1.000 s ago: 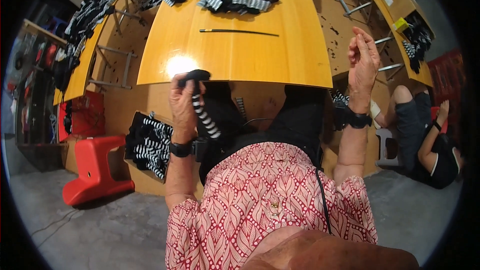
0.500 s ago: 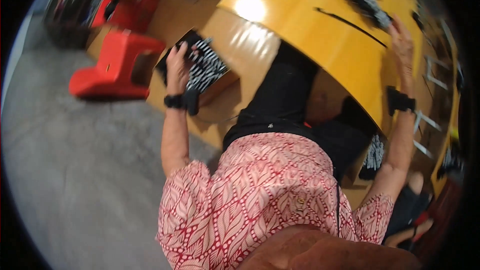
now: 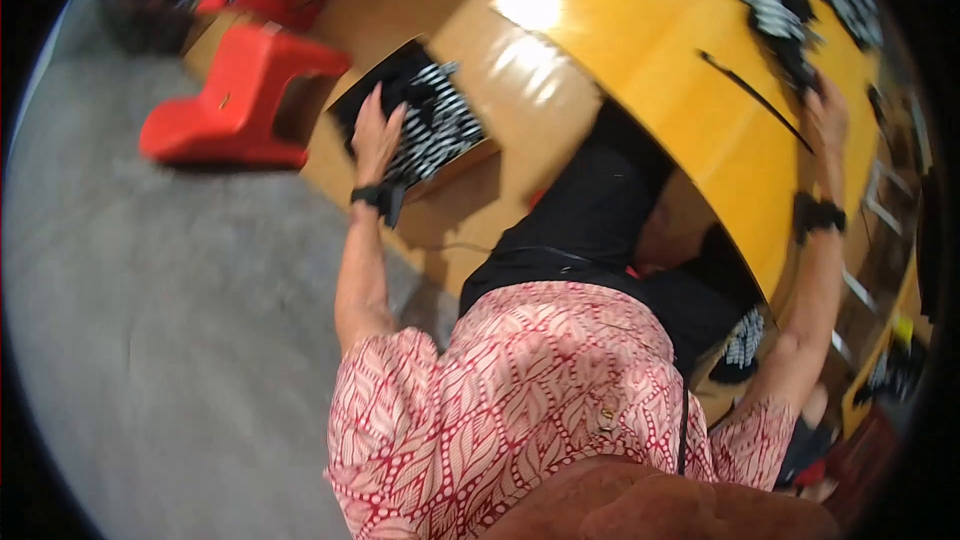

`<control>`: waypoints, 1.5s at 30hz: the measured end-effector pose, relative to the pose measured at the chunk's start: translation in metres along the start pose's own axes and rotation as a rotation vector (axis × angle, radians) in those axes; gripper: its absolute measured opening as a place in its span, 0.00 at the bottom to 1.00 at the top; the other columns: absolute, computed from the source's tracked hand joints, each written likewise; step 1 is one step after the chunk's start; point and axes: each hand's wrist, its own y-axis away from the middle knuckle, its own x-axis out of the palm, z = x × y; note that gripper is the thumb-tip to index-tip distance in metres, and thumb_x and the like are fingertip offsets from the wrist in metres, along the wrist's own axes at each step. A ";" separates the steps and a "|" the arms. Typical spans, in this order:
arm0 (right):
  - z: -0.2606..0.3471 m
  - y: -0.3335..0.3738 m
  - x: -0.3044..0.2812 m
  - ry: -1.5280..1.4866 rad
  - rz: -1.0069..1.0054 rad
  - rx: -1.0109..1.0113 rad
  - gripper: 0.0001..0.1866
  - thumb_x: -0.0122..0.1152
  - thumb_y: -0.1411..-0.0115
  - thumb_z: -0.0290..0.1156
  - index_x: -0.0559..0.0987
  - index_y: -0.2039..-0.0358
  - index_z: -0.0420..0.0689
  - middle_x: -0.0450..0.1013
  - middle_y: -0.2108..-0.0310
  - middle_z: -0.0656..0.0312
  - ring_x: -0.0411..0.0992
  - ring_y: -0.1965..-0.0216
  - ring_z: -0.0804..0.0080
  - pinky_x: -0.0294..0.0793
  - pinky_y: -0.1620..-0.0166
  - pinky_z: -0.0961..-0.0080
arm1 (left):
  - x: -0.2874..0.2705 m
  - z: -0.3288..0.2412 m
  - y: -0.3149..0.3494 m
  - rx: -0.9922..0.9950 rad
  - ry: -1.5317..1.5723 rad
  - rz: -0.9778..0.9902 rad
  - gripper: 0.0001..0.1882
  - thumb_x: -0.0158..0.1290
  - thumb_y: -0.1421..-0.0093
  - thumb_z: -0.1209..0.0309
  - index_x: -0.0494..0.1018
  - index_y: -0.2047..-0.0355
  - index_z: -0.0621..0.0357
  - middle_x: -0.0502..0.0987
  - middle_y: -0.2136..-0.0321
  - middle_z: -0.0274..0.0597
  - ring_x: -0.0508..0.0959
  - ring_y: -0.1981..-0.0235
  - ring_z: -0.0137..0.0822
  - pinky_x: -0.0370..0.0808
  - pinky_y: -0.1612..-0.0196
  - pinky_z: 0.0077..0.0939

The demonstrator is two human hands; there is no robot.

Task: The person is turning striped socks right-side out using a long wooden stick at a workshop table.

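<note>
My left hand (image 3: 375, 130) reaches down to the left into an open box (image 3: 470, 152) under the table's edge. Its fingers are spread over the black-and-white striped socks (image 3: 440, 125) lying in the box. My right hand (image 3: 825, 105) is stretched up onto the yellow table (image 3: 660, 60), fingers flat beside a pile of striped socks (image 3: 790, 10). Nothing shows in its grip. A thin black strip (image 3: 750, 90) lies on the tabletop just left of that hand. Both wrists carry black bands.
A red plastic stool (image 3: 240, 100) stands on the grey floor (image 3: 150, 340) left of the box, with another red thing behind it. More striped socks (image 3: 742, 345) sit low under the table on the right. The picture is tilted and blurred.
My left hand carried a striped sock down from the table edge to the box and now has its fingers spread over it. My right hand came down onto the tabletop. The view swung left.
</note>
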 end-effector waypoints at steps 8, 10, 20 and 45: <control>0.029 0.007 0.016 0.204 -0.161 0.000 0.16 0.54 0.47 0.30 0.78 0.57 0.46 0.75 0.59 0.54 0.71 0.55 0.51 0.70 0.50 0.56 | -0.021 -0.033 0.005 -0.004 -0.111 -0.155 0.29 0.54 0.40 0.62 0.62 0.41 0.62 0.67 0.45 0.60 0.65 0.42 0.56 0.60 0.39 0.43; 0.028 0.008 0.010 0.256 -0.071 0.041 0.18 0.53 0.47 0.29 0.77 0.55 0.46 0.74 0.55 0.56 0.70 0.52 0.52 0.69 0.48 0.54 | -0.031 -0.064 0.001 0.026 -0.028 -0.167 0.25 0.53 0.38 0.66 0.64 0.43 0.62 0.68 0.46 0.57 0.66 0.43 0.53 0.62 0.40 0.41; 0.078 0.028 -0.052 -0.441 -0.157 0.231 0.12 0.59 0.38 0.36 0.79 0.62 0.41 0.71 0.75 0.72 0.65 0.73 0.87 0.67 0.70 0.86 | -0.056 -0.226 0.000 0.169 0.527 -0.052 0.18 0.52 0.38 0.75 0.70 0.48 0.65 0.74 0.51 0.46 0.72 0.48 0.38 0.67 0.45 0.30; 0.195 0.131 -0.048 -0.820 0.406 0.140 0.12 0.57 0.39 0.35 0.79 0.65 0.38 0.72 0.75 0.68 0.69 0.71 0.83 0.70 0.67 0.82 | 0.004 -0.382 0.031 -0.219 1.560 1.056 0.12 0.52 0.35 0.68 0.72 0.56 0.62 0.79 0.63 0.42 0.81 0.65 0.32 0.80 0.57 0.28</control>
